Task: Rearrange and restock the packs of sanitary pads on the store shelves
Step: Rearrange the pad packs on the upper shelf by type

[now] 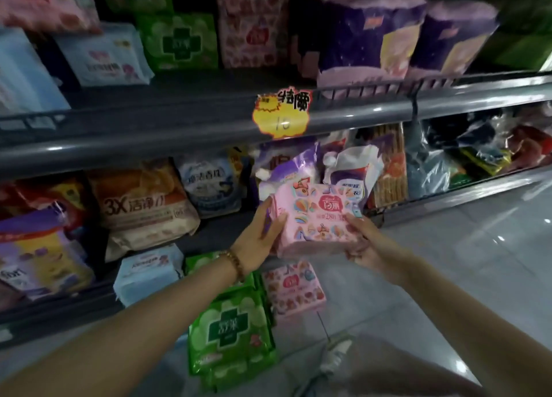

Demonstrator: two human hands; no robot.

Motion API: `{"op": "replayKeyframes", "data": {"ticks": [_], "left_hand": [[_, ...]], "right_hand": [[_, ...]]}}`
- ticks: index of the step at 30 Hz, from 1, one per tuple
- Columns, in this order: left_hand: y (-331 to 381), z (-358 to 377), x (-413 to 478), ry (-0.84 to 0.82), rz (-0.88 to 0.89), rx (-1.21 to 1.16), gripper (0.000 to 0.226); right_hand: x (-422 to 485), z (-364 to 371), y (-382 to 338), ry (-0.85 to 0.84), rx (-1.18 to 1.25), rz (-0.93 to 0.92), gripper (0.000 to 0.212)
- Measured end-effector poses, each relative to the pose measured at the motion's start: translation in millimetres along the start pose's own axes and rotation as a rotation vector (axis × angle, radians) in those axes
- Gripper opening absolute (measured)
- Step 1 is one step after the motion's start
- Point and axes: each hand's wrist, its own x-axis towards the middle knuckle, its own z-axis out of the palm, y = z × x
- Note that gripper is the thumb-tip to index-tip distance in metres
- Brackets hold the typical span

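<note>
Two bare forearms reach in from the bottom of the frame. The left hand (259, 236), a beaded bracelet (235, 263) at its wrist, and the right hand (368, 242) each clasp an edge of a pink, cartoon-printed plastic pack of sanitary pads (316, 217), held at centre frame, below the grey metal shelf rail (149, 133).

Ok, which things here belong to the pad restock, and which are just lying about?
Job: pink pack held by left hand and right hand; second pink pack below; green pack; blue pack.
Not job: yellow price tag; white spouted pouch; orange 3X bag.
</note>
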Motion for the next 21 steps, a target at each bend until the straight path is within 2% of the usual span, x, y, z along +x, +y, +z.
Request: {"op": "replayKeyframes", "data": {"ticks": [2, 5, 6, 8, 11, 12, 15, 17, 19, 21], "left_hand": [[-19, -1, 6, -0.042, -0.024, 0.167, 0.072], [-61, -15, 15, 0.015, -0.060, 0.686, 0.067], [-74, -21, 15, 0.033, -0.110, 0.842, 0.067], [-101, -26, 14, 0.002, -0.218, 1.022, 0.074], [-135, -23, 4, -0.032, -0.190, 1.135, 0.111], [-146, -22, 1, -0.011, -0.166, 1.149, 0.113], [-161, -16, -5, 0.049, -0.139, 1.143, 0.087], [-165, -12, -5, 0.089, -0.127, 1.160, 0.073], [-169, -12, -4, 0.110, -0.098, 1.177, 0.069], [-171, -12, -4, 0.123, -0.073, 1.179, 0.068]], "right_hand": [[8, -8, 13, -0.029, -0.023, 0.108, 0.035], [29, -19, 31, -0.010, -0.157, 0.198, 0.012], [38, -23, 38, 0.041, -0.233, 0.201, 0.013], [58, -32, 53, 0.124, -0.330, 0.212, 0.028], [78, -40, 76, 0.169, -0.347, 0.262, 0.035], [83, -40, 82, 0.169, -0.339, 0.281, 0.033], [95, -36, 102, 0.129, -0.288, 0.329, 0.031], [104, -32, 117, 0.105, -0.280, 0.360, 0.043], [110, -24, 128, 0.062, -0.306, 0.399, 0.051], [114, -19, 136, 0.017, -0.353, 0.431, 0.048]]}}
